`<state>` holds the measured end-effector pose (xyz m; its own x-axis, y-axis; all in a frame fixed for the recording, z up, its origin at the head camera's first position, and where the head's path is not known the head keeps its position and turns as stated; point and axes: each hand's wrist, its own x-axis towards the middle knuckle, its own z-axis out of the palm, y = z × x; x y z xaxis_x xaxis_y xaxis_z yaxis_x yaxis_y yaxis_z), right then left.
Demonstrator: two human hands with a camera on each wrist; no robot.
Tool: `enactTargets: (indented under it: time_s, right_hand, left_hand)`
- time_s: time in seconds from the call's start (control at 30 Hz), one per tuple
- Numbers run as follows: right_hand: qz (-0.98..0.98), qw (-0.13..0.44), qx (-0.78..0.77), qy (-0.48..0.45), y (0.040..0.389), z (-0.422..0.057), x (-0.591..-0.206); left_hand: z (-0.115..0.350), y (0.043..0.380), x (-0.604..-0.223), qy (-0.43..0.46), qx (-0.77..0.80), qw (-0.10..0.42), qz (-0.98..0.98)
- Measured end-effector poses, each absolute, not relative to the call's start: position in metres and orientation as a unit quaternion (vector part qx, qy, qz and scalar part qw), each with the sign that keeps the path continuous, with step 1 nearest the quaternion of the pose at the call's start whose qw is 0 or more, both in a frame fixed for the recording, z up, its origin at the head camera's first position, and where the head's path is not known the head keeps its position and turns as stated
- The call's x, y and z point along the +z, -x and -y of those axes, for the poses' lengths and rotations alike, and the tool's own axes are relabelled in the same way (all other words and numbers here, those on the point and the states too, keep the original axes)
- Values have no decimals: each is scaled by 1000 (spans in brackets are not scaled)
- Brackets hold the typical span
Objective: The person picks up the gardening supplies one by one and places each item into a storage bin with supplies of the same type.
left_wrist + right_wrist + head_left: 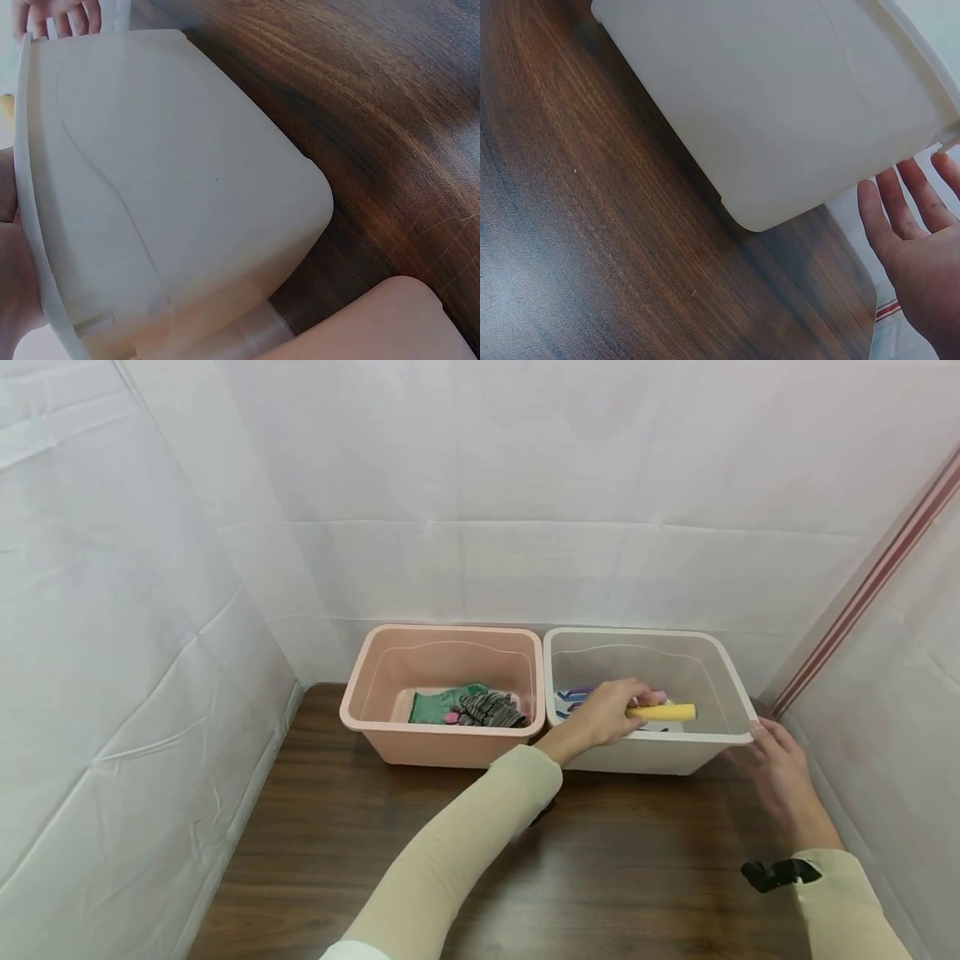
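Note:
My left hand point(606, 712) reaches over the front rim of the white bin point(645, 752) and grips a yellow cylinder point(671, 712), which lies level near the rim. A small pink piece point(660, 697) shows beside those fingers. Blue and purple items on white point(573, 696) lie in the bin, partly covered by the hand. At the bin's right end my right hand point(783, 768) holds the rim corner. In the right wrist view its fingers point(889, 202) lie against the outer wall, with the thumb out of sight.
Left of the white bin stands a pink bin point(442, 745) holding a green cloth item point(431, 706), a grey striped knit item point(491, 710) and a small pink piece point(451, 717). Both bins stand on a dark wooden table point(315, 852). White sheeting point(525, 485) encloses the back and sides.

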<state>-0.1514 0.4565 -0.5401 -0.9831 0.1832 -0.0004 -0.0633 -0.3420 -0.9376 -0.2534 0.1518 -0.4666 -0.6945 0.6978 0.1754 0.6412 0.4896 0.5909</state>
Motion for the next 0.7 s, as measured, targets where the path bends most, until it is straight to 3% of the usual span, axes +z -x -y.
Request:
enactTargets:
  time_s: [0.7]
  right_hand:
    - [590,77,801,68,151,-457,-539]
  left_hand:
    - [-152,255,-468,-386,298,22,-873]
